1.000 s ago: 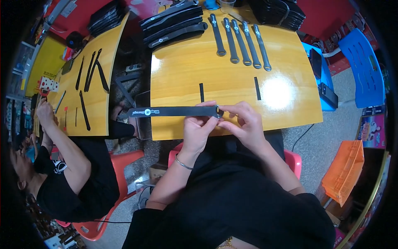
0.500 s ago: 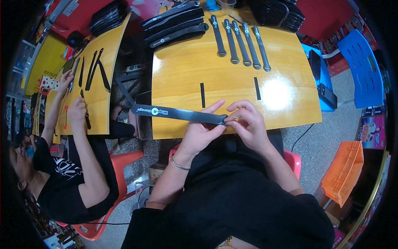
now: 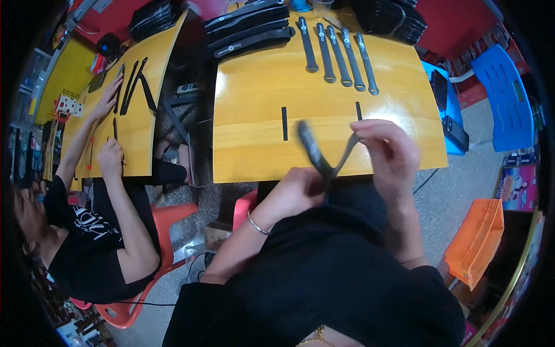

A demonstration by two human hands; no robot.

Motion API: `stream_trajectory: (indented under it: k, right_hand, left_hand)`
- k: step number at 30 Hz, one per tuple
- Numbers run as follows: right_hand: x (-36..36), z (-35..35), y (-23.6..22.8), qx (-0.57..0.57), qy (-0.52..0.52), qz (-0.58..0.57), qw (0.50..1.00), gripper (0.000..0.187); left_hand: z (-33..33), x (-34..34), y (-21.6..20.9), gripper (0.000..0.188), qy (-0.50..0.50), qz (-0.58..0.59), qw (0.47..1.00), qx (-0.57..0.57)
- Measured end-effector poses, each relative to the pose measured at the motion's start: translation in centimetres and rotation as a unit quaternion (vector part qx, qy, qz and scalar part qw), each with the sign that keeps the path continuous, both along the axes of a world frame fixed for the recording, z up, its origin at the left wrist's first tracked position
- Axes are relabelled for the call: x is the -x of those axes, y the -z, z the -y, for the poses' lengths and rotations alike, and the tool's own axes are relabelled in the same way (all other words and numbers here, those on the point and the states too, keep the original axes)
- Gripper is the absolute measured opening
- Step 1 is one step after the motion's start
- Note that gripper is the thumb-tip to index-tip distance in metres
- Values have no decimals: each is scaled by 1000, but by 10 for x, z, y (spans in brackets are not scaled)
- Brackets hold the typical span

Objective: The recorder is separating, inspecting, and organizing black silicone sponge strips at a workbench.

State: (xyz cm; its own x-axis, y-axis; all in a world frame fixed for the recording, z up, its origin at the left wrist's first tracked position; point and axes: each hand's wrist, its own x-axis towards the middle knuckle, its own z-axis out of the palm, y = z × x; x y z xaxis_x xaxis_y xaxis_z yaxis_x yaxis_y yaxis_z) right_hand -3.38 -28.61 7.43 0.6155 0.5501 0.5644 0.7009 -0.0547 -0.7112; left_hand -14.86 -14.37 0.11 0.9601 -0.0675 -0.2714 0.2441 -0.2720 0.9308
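Note:
A dark grey strap (image 3: pixel 313 152) with pale print on one face is bent into a V over the table's near edge, its raised end blurred by motion. My left hand (image 3: pixel 296 194) is closed round the bend of the strap, low in front of me; its fingertips are partly hidden. Higher and to the right, my right hand (image 3: pixel 394 155) pinches the strap's other end between thumb and fingers. Two short black strips lie on the wooden table (image 3: pixel 254 133): the left strip (image 3: pixel 284 124) beyond my left hand, the right strip (image 3: pixel 358 110) just past my right fingertips.
Several grey straps (image 3: pixel 346 58) with looped ends lie in a row at the back. Stacked straps (image 3: pixel 248 29) stand far left, a bound black bundle (image 3: pixel 390 20) far right. A co-worker (image 3: pixel 104 243) handles black straps at the left table. A blue chair (image 3: pixel 503 98) and orange crate (image 3: pixel 475 243) stand right.
The strap, stretched out to the left before, is now folded into a V. My right hand has moved up and right with one end; my left hand has shifted slightly lower.

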Motion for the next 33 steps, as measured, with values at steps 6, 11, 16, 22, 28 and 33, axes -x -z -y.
stream_trajectory:
  k: [6,11,16,22,28,33]
  right_hand:
    - [-1,9,-22,32,-157,3,987,24]
    - [4,21,-7,56,-153,-10,987,21]
    - [-5,39,-17,61,-168,-202,963,12]
    - [-41,76,-21,18,42,-178,983,17]
    - [-132,137,-59,-108,193,-84,972,23]
    - [-203,140,-62,-38,309,141,940,18]
  left_hand:
    - [6,-4,-8,32,-36,166,961,220]
    - [7,-2,-13,29,-175,124,861,461]
    - [1,4,-19,20,-50,26,863,502]
    - [-5,-1,-20,22,97,-86,888,440]
    - [-29,-2,-14,23,71,-107,932,338]
    - [-35,-3,-2,28,-62,-83,797,596]
